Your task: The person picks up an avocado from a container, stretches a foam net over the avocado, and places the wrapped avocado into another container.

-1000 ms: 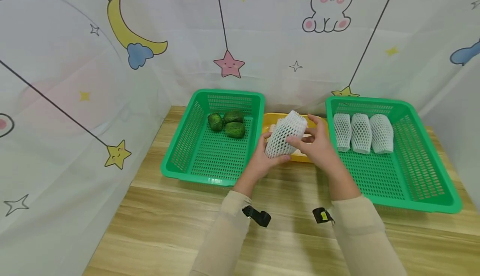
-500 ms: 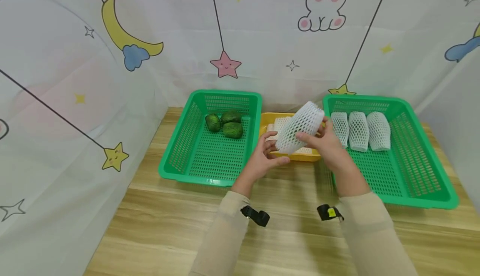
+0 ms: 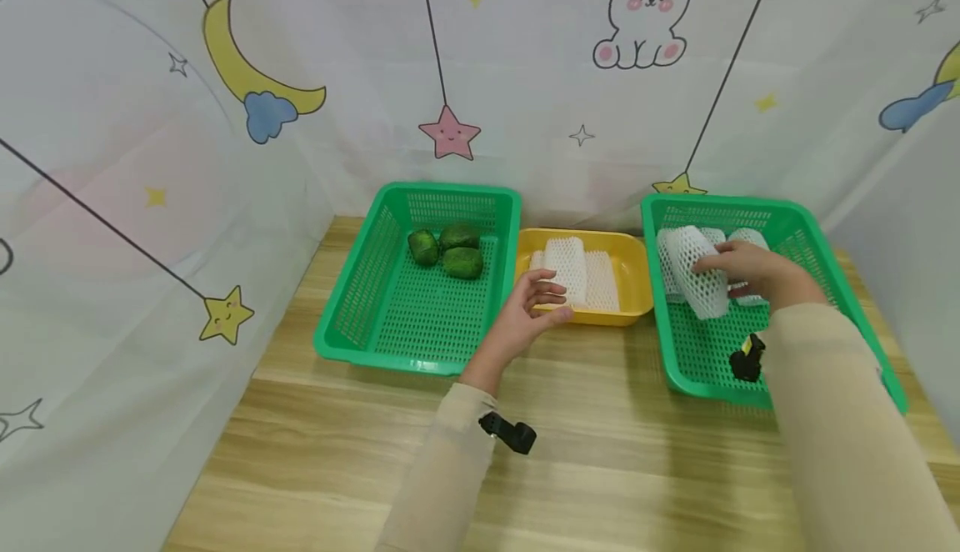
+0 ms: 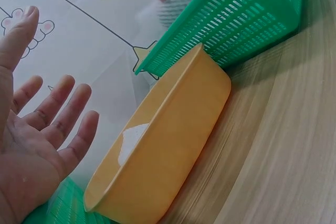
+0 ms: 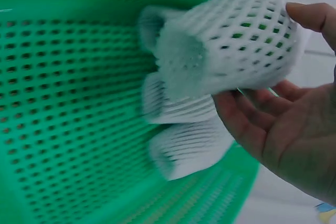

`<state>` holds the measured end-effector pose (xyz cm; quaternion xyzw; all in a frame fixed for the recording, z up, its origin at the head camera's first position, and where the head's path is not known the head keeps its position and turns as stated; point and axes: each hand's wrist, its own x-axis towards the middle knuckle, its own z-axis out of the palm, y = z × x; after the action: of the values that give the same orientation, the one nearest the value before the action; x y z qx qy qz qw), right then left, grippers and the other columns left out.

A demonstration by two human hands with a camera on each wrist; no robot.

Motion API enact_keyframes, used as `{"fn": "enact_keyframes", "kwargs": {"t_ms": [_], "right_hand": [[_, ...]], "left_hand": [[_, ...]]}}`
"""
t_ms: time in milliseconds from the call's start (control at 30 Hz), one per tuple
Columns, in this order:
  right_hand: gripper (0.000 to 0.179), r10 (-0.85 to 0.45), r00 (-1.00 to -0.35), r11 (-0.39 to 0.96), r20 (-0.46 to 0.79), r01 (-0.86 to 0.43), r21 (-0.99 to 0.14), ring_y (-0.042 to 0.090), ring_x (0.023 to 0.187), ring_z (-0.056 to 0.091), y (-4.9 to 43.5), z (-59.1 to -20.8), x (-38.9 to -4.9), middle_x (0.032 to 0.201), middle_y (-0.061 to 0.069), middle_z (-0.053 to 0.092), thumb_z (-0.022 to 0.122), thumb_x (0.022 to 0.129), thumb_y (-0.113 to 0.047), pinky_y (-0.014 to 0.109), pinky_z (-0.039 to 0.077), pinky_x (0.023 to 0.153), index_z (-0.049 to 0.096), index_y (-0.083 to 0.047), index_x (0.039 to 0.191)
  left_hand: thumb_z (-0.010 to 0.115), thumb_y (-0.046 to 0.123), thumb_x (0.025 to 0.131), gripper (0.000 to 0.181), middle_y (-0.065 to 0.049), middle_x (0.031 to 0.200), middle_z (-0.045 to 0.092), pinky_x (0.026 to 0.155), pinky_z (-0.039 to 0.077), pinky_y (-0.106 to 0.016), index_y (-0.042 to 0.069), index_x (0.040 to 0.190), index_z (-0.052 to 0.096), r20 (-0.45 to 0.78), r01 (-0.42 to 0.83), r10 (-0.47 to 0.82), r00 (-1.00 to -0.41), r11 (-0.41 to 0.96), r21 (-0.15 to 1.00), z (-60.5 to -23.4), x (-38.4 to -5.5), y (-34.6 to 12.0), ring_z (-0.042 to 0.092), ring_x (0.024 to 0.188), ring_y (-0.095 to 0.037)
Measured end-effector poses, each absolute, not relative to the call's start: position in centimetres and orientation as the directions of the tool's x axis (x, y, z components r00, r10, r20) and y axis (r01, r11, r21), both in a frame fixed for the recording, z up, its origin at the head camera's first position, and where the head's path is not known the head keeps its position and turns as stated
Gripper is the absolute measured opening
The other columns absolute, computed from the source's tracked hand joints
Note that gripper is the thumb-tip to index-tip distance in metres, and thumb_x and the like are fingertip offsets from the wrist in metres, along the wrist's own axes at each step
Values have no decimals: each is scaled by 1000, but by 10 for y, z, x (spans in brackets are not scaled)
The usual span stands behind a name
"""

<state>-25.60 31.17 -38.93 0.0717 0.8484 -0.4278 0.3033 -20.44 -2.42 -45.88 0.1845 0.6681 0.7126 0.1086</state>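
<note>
Right hand [image 3: 757, 273] clamps thumb and fingers on a tilted net sleeve [image 3: 696, 273], green showing through its mesh, above three sleeved pieces [image 5: 191, 150] in the right basket [image 3: 693, 360]. Left hand [image 3: 522, 314], fingers apart, holds nothing. Judged past halfway: three bare green fruits [image 3: 462, 263] remain in the left basket [image 3: 420, 327], loose sleeves [image 3: 566, 267] in the yellow tray [image 3: 636, 285].

Looks like matt foam on the held sleeve [image 3: 698, 287]. Shows smooth plastic on the tray [image 3: 634, 281], woodgrain on the table [image 3: 577, 444].
</note>
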Motion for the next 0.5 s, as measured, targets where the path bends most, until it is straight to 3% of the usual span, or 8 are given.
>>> {"fn": "enact_keyframes", "kwargs": {"t_ms": [100, 200, 367, 500], "right_hand": [[89, -183, -704, 567, -687, 495, -658, 51, 131, 12, 320, -417, -256, 143, 38, -6, 49, 92, -31, 49, 36, 99, -12, 11, 140], [90, -185, -649, 493, -737, 588, -642, 49, 133, 6, 324, -435, -253, 143, 38, -11, 48, 92, -30, 48, 35, 100, -16, 10, 139], [85, -158, -654, 523, -740, 580, -624, 51, 130, 12, 325, -446, -252, 143, 39, -4, 50, 91, -30, 47, 45, 89, -5, 10, 143], [86, -155, -670, 545, -726, 555, -628, 52, 128, 17, 324, -446, -253, 142, 39, 2, 50, 90, -24, 47, 47, 85, -10, 9, 142]], "left_hand": [[63, 3, 87, 53, -19, 120, 50, 89, 45, -32, 2, 133, 35, 102, 71, 398, -912, -92, 993, -462, -204, -23, 51, 111, -31], [60, 2, 89, 49, -25, 122, 47, 88, 46, -32, 1, 131, 36, 99, 62, 419, -903, -100, 993, -455, -200, -24, 48, 113, -35], [57, 2, 91, 44, -29, 122, 45, 87, 47, -30, -1, 130, 37, 101, 75, 427, -899, -77, 994, -439, -193, -27, 47, 112, -36], [56, 3, 92, 43, -29, 121, 46, 86, 47, -30, -2, 129, 37, 102, 79, 421, -901, -72, 994, -436, -192, -28, 48, 112, -35]]}}
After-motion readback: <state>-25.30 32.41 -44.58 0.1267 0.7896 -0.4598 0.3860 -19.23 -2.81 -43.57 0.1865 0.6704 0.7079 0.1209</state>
